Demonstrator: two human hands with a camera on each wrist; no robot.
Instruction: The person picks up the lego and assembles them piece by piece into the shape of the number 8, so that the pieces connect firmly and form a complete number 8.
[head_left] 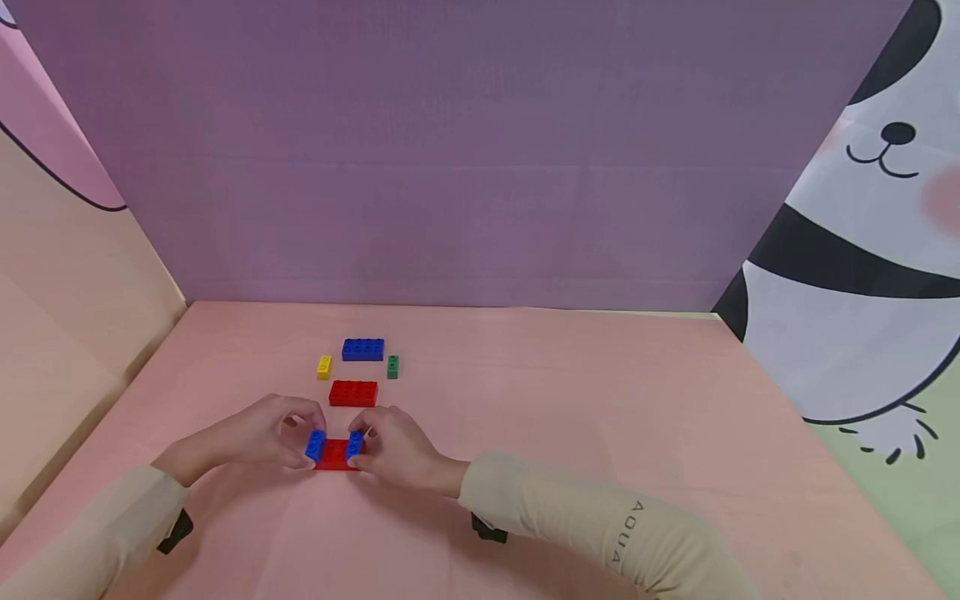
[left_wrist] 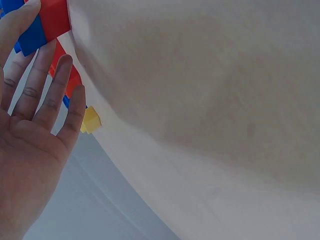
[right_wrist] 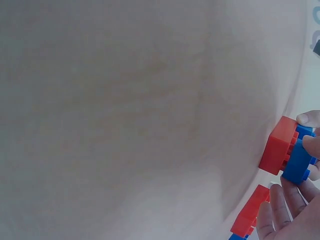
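Observation:
A red brick (head_left: 335,454) lies on the pink tabletop, with a small blue brick across each end of its top. My left hand (head_left: 258,432) pinches the left blue brick (head_left: 316,446) between thumb and fingers; its other fingers extend beside it in the left wrist view. At the opposite end, the thumb and fingers of my right hand (head_left: 405,450) grip the right blue brick (head_left: 355,444). In the right wrist view this blue brick (right_wrist: 296,160) sits over the studs of the red brick (right_wrist: 277,147), and narrow gaps show between them.
Just beyond my hands lies another red brick (head_left: 353,394). Farther back is a larger blue brick (head_left: 363,350), between a small yellow brick (head_left: 324,367) and a small green brick (head_left: 393,367). A purple panel (head_left: 450,167) borders the table's far edge.

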